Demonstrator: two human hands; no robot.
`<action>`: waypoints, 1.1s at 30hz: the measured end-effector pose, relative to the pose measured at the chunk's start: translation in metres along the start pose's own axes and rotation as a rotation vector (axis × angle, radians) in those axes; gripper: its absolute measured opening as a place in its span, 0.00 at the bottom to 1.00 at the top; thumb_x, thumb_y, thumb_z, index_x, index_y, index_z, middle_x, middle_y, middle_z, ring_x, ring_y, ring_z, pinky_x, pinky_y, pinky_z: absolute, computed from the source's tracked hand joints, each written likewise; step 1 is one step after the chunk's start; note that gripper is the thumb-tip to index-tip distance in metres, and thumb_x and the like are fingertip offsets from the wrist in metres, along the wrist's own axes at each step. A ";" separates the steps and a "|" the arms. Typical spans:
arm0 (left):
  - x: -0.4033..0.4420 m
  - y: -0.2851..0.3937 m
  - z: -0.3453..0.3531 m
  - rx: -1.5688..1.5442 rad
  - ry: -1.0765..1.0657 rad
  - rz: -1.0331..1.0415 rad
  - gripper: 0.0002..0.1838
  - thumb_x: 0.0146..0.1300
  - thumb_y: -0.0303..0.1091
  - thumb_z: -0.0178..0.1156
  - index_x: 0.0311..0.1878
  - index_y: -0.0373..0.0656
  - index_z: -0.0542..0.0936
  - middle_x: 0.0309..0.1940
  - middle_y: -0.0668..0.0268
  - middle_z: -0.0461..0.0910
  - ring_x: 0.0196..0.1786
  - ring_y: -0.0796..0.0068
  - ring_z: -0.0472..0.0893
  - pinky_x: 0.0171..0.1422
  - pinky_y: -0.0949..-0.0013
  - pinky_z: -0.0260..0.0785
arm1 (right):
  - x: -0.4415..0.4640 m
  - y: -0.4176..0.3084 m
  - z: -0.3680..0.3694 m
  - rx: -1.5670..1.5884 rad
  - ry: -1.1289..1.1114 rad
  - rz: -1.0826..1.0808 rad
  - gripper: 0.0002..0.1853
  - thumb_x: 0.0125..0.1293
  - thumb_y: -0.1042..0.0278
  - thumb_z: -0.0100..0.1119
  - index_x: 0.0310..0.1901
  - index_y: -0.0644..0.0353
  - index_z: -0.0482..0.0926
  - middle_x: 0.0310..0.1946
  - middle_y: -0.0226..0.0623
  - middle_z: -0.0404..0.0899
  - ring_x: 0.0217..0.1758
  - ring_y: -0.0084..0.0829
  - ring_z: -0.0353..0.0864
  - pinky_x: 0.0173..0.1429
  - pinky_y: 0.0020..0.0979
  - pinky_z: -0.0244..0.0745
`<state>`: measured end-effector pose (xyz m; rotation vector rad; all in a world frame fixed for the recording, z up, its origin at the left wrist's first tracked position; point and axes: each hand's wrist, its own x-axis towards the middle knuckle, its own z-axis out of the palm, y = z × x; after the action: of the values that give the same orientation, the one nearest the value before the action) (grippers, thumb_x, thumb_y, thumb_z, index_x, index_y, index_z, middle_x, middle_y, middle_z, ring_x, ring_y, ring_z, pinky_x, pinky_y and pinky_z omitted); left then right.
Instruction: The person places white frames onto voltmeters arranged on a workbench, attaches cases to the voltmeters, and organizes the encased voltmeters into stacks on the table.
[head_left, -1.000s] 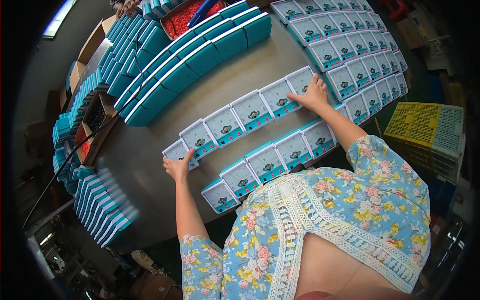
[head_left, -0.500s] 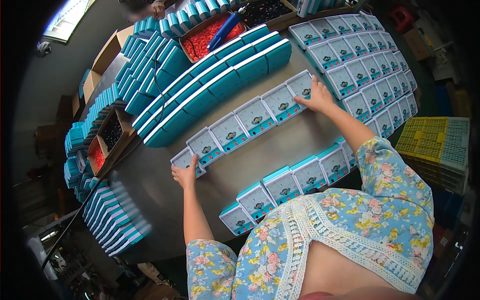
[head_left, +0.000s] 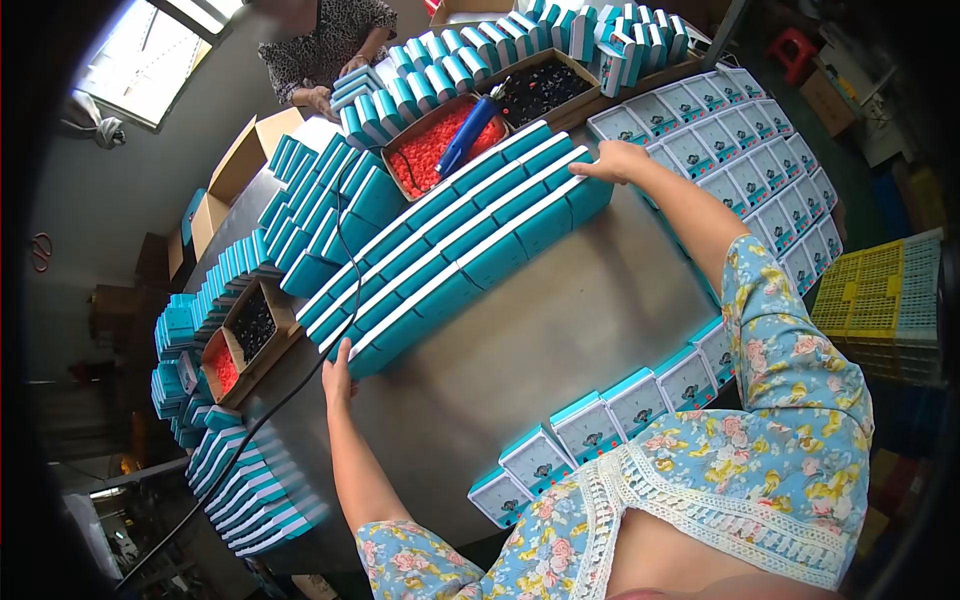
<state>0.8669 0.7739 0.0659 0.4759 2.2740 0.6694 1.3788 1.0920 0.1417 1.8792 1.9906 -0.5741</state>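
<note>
Indoors, teal boxes line a metal table near yellow crates.

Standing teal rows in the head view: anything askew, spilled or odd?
Only the black cable looks odd: it crosses the teal rows near the left hand, where it might snag. No spill or damage stands out.

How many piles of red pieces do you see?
2: a large pile behind the teal-and-white units, partly under the blue tool; a smaller pile at left, beside black pieces. More may be hidden.
</note>
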 end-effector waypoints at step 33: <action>-0.304 -0.229 0.138 0.415 0.138 0.099 0.66 0.36 0.69 0.73 0.66 0.26 0.55 0.62 0.40 0.59 0.69 0.44 0.57 0.73 0.50 0.50 | -0.333 0.136 0.295 0.159 0.380 0.107 0.63 0.55 0.33 0.60 0.73 0.71 0.33 0.75 0.63 0.26 0.79 0.55 0.20 0.75 0.59 0.22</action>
<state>1.1410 0.4818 0.0078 0.7626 2.5418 0.2780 1.5284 0.6613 0.0499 2.3209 2.1026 -0.3746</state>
